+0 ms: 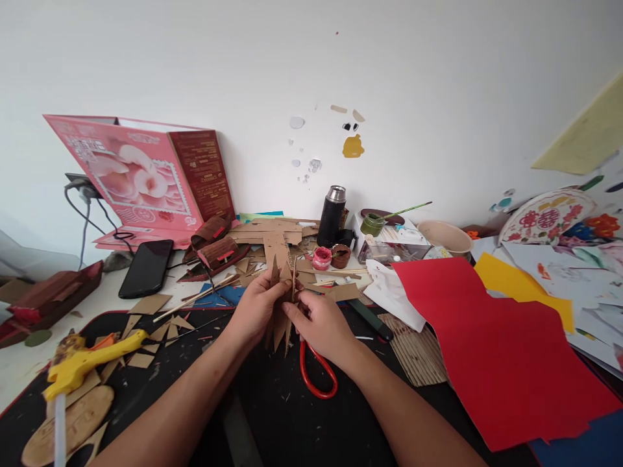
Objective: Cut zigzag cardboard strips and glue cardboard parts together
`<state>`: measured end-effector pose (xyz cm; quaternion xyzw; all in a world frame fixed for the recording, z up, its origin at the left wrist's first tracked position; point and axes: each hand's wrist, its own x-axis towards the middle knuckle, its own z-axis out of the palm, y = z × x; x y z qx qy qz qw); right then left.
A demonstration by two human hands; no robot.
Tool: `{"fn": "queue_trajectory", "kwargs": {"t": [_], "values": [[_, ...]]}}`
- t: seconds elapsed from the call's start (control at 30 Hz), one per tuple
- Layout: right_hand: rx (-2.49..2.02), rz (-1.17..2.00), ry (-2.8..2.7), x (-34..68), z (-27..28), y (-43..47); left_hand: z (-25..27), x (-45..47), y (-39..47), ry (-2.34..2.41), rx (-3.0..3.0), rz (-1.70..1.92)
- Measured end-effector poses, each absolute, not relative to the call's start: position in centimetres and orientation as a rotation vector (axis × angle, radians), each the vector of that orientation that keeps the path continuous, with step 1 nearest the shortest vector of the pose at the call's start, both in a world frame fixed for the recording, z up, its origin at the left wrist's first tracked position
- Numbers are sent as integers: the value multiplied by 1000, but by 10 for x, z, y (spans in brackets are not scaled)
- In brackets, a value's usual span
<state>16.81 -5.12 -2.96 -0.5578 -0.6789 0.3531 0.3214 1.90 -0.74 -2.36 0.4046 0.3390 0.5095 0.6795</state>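
Between my two hands are several narrow, pointed pieces of brown cardboard [279, 327], fanned roughly upright. My left hand [257, 301] is closed on them from the left, thumb across the front. From the right, the fingers of my right hand [318, 318] pinch the edge of the same pieces. Below my right hand a red scissors handle [318, 371] rests on the black mat; the blades are hidden. Behind my hands lies a larger flat cardboard piece [277, 243] with long strips.
At left are a yellow glue gun [82, 366], a black phone [146, 267] and a pink box [141, 175]. Small brown model boats [217, 251] stand behind. A black thermos [332, 217] and open paint jars [322, 257] stand at the back. Red paper [501, 344] covers the right side.
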Motion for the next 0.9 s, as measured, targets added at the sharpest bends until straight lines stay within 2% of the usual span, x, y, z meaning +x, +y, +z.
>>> {"fn": "queue_trajectory", "kwargs": {"t": [0.9], "values": [[-1438, 904, -1761, 170, -32, -50, -28, 22, -4, 860, 863, 1210]]}}
